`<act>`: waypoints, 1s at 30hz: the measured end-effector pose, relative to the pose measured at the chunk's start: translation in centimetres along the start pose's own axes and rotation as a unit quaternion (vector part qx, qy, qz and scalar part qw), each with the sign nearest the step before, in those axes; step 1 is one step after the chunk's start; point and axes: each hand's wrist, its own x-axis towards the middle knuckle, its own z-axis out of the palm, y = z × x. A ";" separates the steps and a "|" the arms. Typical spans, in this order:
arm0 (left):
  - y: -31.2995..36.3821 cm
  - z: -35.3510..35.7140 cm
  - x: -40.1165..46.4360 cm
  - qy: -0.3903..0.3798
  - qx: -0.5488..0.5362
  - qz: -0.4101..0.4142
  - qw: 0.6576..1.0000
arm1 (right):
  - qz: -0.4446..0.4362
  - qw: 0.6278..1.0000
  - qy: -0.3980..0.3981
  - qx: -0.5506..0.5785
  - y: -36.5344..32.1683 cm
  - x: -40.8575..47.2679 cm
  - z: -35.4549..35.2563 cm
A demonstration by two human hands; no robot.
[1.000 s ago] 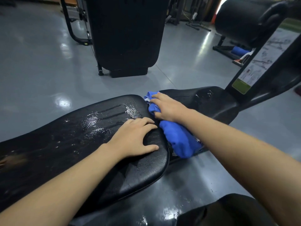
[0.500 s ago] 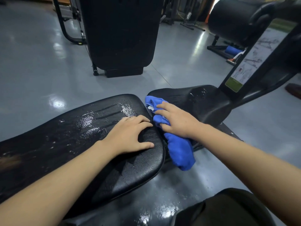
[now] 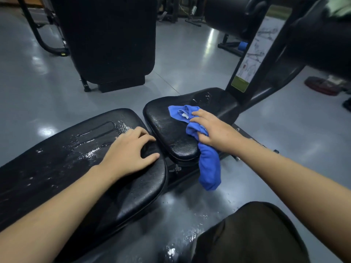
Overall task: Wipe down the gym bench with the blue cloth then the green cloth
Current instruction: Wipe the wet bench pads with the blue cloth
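1. Hands first: your left hand (image 3: 131,153) lies palm down on the near end of the long back pad (image 3: 57,164) of the gym bench. Its fingers are slightly spread and curled over the pad's rounded edge, and they grip nothing.
2. Your right hand (image 3: 214,130) presses the blue cloth (image 3: 208,166) onto the smaller seat pad (image 3: 167,126). The fingers are bent and close together, and they bunch the cloth's middle against the pad.
3. The blue cloth is crumpled. Its upper part spreads over the seat pad beyond your fingertips, with a small white tag showing. Its lower part hangs off the pad's near right edge, toward the floor (image 3: 190,59).
4. The two pads sit end to end with a narrow gap between them. Your left hand is just beside that gap.
5. The back pad is black and wet. Streaks and beads of water shine on it to the left of your left hand.
6. The seat pad is also black, with droplets at its far end.
7. Behind the seat pad rises a black upright post bearing a white instruction label (image 3: 252,54) with a green lower end.
8. The floor is grey and glossy, with wet spots near your dark-clad knee (image 3: 252,234) at the lower right.
9. A second black machine (image 3: 108,38) stands on the floor beyond the bench.
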 end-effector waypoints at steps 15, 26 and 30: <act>0.5 0.3 1.1 0.018 0.024 -0.016 0.999 | -0.052 0.995 0.035 -0.082 -1.5 -0.9 2.3; 0.0 0.9 1.0 0.046 0.012 -0.003 0.999 | -0.080 0.992 0.068 -0.065 0.8 0.1 1.8; 0.0 0.9 1.1 0.064 -0.009 -0.024 0.998 | -0.024 0.994 0.086 -0.057 4.3 1.7 0.5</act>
